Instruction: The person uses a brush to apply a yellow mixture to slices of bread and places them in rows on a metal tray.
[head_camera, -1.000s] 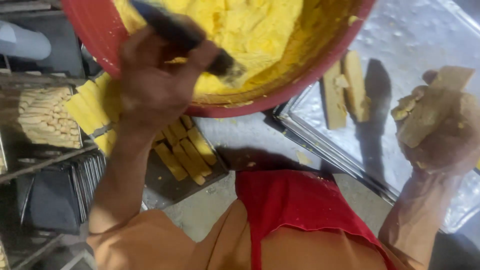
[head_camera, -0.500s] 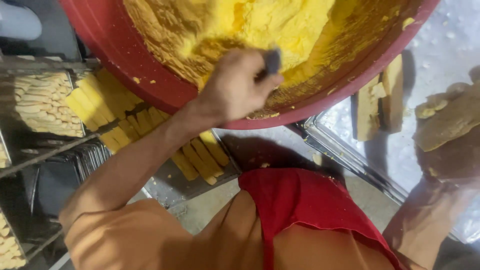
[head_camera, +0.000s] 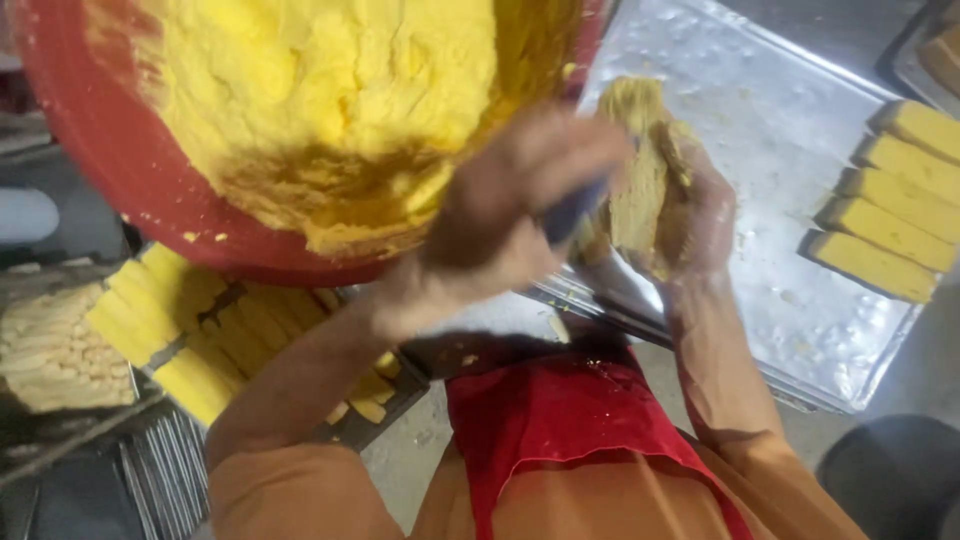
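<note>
Steel tray (head_camera: 800, 300), R hand (head_camera: 690, 215) holds bread slice (head_camera: 635, 180), L hand (head_camera: 510, 215) w/ spreader (head_camera: 572, 212)

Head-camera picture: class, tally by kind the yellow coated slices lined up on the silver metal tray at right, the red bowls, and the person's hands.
Yellow coated slices on the silver metal tray: 4
Red round bowl of yellow batter: 1
Hands, left hand and right hand: 2
Total: 7

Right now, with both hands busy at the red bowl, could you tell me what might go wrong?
The big red bowl sits tilted with its yellow batter toward the low rim, so batter might slide out onto the filled pieces below. The right hand cradles a coated slice over the metal tray; it could crumble or drop. The left hand works a dark tool close against it.
</note>
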